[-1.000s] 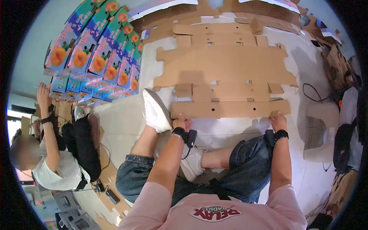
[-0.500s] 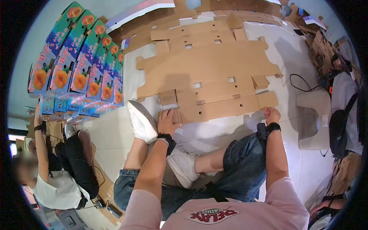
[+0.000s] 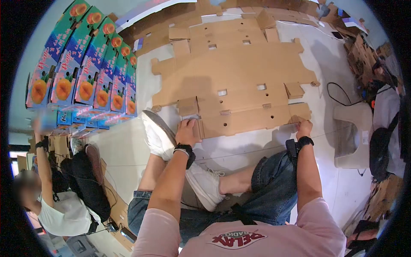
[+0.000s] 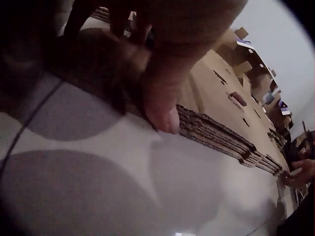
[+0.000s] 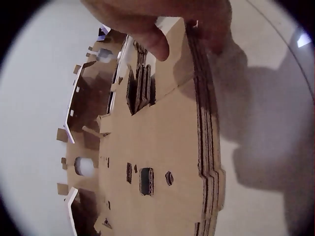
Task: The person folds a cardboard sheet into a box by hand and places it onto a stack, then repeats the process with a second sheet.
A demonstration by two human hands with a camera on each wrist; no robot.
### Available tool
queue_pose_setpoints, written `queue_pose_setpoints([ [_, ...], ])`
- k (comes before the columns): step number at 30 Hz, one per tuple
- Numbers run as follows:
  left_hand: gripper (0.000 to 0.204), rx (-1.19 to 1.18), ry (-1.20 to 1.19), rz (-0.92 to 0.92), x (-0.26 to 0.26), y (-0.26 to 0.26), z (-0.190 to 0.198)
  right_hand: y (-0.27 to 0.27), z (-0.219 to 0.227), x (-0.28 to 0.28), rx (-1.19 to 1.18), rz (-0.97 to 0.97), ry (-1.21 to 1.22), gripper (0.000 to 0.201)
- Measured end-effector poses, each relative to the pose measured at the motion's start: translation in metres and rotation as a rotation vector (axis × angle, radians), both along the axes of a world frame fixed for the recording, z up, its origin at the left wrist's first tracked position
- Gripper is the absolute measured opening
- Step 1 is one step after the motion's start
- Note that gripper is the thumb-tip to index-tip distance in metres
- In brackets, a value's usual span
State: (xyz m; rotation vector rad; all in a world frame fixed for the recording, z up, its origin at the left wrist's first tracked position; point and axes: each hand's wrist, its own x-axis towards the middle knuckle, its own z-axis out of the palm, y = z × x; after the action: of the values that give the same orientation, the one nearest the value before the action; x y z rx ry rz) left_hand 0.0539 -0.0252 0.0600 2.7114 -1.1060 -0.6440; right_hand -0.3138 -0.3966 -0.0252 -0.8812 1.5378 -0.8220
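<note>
A stack of flat, die-cut cardboard box blanks lies on the floor in front of me. Its several layered edges show in both wrist views. My left hand grips the near left corner, its thumb against the layered edge and its other fingers over the end flap, partly in shadow. At the near right corner, my right hand holds the edge, with one digit over the top sheet and the others at the outer side in the right wrist view. Small folded flaps stand up from the top blank.
Printed fruit boxes are stacked at the left, where another person reaches up to them. A plastic stool stands at the right near a black cable. My white shoe is beside the stack's left corner.
My left hand has shifted from the near edge to the left end flap, its fingers now closer around the corner. My right hand has moved slightly at its corner. The head view has turned.
</note>
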Motion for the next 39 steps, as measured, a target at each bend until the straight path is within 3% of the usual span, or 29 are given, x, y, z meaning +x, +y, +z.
queue_pose_setpoints([
  [1, 0.100, 0.002, 0.000, 0.005, 0.000, 0.002, -0.003, 0.006, 0.009, 0.010, 0.002, 0.005, 0.000, 0.032],
  [3, 0.100, -0.051, -0.055, -0.017, -0.001, 0.004, -0.008, 0.018, 0.030, 0.035, -0.338, -0.088, 0.965, 0.074],
  [4, 0.100, -0.049, -0.058, -0.008, -0.002, 0.004, -0.006, 0.020, 0.035, 0.042, -0.341, -0.079, 0.960, 0.074],
  [6, 0.100, -0.063, -0.049, 0.012, -0.005, 0.002, -0.001, 0.027, 0.045, 0.051, -0.793, 0.330, 0.744, 0.101],
  [8, 0.100, -0.074, -0.045, 0.021, -0.006, 0.003, 0.000, 0.058, 0.076, 0.084, -0.782, 0.615, 0.558, 0.107],
  [9, 0.100, -0.086, -0.042, 0.018, -0.006, 0.004, 0.001, 0.071, 0.080, 0.097, -0.786, 0.624, 0.551, 0.107],
  [11, 0.100, -0.078, -0.031, 0.045, -0.006, 0.002, 0.002, 0.090, 0.086, 0.119, -0.768, 0.861, 0.557, 0.103],
  [15, 0.101, -0.068, 0.007, 0.067, -0.006, 0.001, 0.005, 0.118, 0.039, 0.148, -0.680, 0.880, 0.615, 0.092],
  [17, 0.099, -0.050, -0.001, 0.060, -0.010, 0.000, 0.005, 0.144, 0.035, 0.160, -0.805, 0.724, 1.010, 0.085],
  [19, 0.098, -0.037, -0.045, 0.072, 0.000, -0.002, 0.011, 0.151, 0.046, 0.169, -0.799, 0.692, 1.163, 0.078],
  [21, 0.092, -0.010, 0.151, 0.005, 0.018, -0.002, 0.018, 0.148, 0.034, 0.164, -0.911, 0.673, 1.138, 0.077],
  [22, 0.092, -0.014, 0.133, 0.030, 0.029, 0.002, 0.034, 0.148, 0.032, 0.166, -0.933, 0.683, 1.113, 0.077],
  [24, 0.079, -0.450, 0.042, 0.005, 0.054, 0.004, 0.091, 0.148, 0.033, 0.165, -0.915, 0.671, 1.197, 0.074],
  [26, 0.065, -0.655, -0.315, -0.164, 0.101, 0.009, 0.135, 0.148, 0.033, 0.166, -0.935, 0.663, 1.181, 0.073],
  [27, 0.061, -0.699, -0.340, -0.101, 0.106, 0.007, 0.195, 0.148, 0.033, 0.166, -0.946, 0.653, 1.176, 0.072],
  [30, 0.071, -0.821, -0.958, -0.175, 0.162, 0.018, 0.309, 0.147, 0.027, 0.164, -0.981, 0.641, 1.136, 0.070],
  [31, 0.070, -0.871, -1.125, -0.124, 0.177, 0.023, 0.339, 0.147, 0.027, 0.164, -0.953, 0.652, 1.137, 0.070],
  [33, 0.068, -0.797, -1.451, -0.162, 0.194, 0.036, 0.407, 0.146, 0.028, 0.166, -0.952, 0.651, 1.149, 0.070],
  [35, 0.078, -0.582, -1.737, 0.010, 0.224, 0.059, 0.452, 0.146, 0.026, 0.167, -0.914, 0.662, 1.215, 0.071],
  [36, 0.078, -0.578, -1.739, 0.009, 0.244, 0.076, 0.467, 0.146, 0.026, 0.167, -0.914, 0.664, 1.211, 0.071],
  [38, 0.094, -0.271, -1.748, 0.326, 0.284, 0.114, 0.497, 0.147, 0.029, 0.167, -0.948, 0.653, 1.177, 0.071],
  [39, 0.094, -0.272, -1.756, 0.327, 0.313, 0.138, 0.505, 0.147, 0.031, 0.168, -0.951, 0.649, 1.170, 0.071],
])
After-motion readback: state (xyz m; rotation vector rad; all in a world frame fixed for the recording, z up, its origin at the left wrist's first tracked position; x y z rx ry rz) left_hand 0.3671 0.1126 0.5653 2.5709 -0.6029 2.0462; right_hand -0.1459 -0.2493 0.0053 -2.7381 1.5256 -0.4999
